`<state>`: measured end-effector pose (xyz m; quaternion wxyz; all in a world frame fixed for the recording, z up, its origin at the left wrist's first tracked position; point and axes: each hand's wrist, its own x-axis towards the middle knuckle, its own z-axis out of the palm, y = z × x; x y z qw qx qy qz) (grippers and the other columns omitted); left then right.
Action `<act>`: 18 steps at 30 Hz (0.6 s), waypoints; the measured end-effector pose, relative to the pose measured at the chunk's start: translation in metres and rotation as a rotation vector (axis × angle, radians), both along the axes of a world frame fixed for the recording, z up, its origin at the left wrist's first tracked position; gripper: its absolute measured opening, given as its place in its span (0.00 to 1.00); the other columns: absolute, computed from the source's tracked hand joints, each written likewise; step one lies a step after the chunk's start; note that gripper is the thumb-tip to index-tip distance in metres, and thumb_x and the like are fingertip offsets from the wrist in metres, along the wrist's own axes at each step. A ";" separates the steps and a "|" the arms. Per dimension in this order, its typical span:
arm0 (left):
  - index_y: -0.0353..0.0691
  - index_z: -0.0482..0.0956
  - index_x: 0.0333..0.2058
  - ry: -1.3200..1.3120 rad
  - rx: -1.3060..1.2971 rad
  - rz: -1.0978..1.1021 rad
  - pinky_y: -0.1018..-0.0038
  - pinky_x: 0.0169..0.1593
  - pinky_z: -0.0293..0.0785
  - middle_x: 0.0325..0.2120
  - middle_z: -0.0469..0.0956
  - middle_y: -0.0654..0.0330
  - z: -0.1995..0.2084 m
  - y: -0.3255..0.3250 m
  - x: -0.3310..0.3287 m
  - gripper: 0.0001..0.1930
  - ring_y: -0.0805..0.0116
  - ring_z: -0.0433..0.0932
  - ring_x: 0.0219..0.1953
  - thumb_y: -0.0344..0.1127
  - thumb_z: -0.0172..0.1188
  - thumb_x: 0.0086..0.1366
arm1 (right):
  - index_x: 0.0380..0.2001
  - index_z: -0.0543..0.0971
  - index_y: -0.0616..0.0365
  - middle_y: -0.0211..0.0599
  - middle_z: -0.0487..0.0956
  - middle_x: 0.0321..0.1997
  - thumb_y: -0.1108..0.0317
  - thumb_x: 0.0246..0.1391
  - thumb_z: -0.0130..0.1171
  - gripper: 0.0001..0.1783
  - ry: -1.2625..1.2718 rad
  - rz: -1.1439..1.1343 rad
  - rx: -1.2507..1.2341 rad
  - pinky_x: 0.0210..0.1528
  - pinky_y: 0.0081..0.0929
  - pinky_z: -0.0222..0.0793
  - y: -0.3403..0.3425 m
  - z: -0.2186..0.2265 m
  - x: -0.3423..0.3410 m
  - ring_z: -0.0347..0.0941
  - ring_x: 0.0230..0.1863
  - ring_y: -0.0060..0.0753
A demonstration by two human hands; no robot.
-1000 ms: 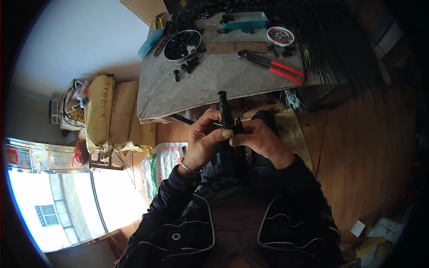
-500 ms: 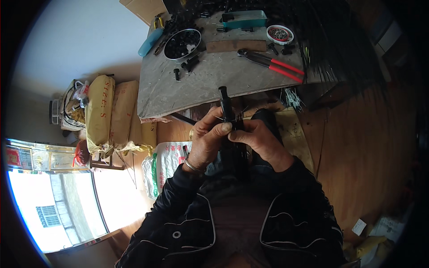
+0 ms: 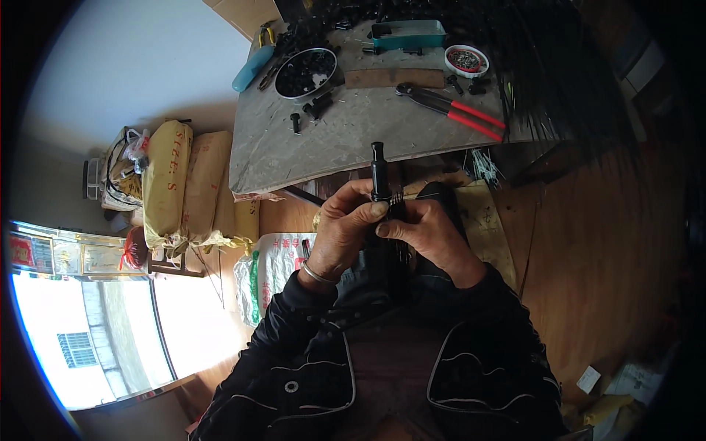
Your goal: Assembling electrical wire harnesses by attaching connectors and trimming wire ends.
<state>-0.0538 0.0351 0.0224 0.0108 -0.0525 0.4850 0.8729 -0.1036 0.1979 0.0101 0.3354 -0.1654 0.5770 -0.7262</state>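
A black cylindrical piece (image 3: 379,167) with a ringed top stands nearly upright in front of my body, just off the table's near edge. My left hand (image 3: 338,239) is closed round its lower part, thumb laid across the front. Close on the right, my right hand (image 3: 437,239) pinches with thumb and fingers at a bunch of thin black strands (image 3: 398,213) beside and below that piece. The strands' lower ends merge with the dark clothing and cannot be told apart. How strands and cylinder meet is hidden by my fingers.
On the grey table (image 3: 279,158) lie red-handled pliers (image 3: 463,117), a round bowl of small black parts (image 3: 305,73), a teal tray (image 3: 408,35) and a white dish of small metal pieces (image 3: 467,61). Long black strands (image 3: 559,81) overhang the right side. Sacks (image 3: 168,184) stand left.
The black cylinder has tipped more upright and its top has shifted slightly right. Both hands keep their grips with small finger movements. The whole view has shifted a little.
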 end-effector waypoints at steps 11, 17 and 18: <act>0.39 0.77 0.45 0.114 0.095 -0.071 0.71 0.53 0.71 0.42 0.78 0.61 -0.012 -0.005 0.001 0.15 0.68 0.76 0.45 0.31 0.66 0.57 | 0.34 0.83 0.60 0.27 0.80 0.29 0.62 0.47 0.71 0.14 -0.176 0.118 -0.029 0.39 0.20 0.66 0.003 -0.005 -0.009 0.72 0.33 0.18; 0.39 0.77 0.45 0.088 0.142 -0.102 0.70 0.54 0.70 0.43 0.77 0.61 -0.016 -0.005 0.001 0.17 0.68 0.75 0.45 0.33 0.67 0.56 | 0.34 0.83 0.61 0.30 0.81 0.30 0.62 0.42 0.74 0.17 -0.237 0.148 -0.033 0.41 0.19 0.67 0.004 0.001 -0.006 0.74 0.35 0.19; 0.39 0.77 0.45 0.088 0.142 -0.101 0.70 0.54 0.70 0.43 0.77 0.61 -0.016 -0.005 0.001 0.17 0.68 0.75 0.45 0.33 0.67 0.56 | 0.34 0.83 0.61 0.30 0.81 0.30 0.62 0.41 0.75 0.18 -0.257 0.148 -0.049 0.41 0.18 0.67 0.004 0.002 -0.005 0.75 0.35 0.19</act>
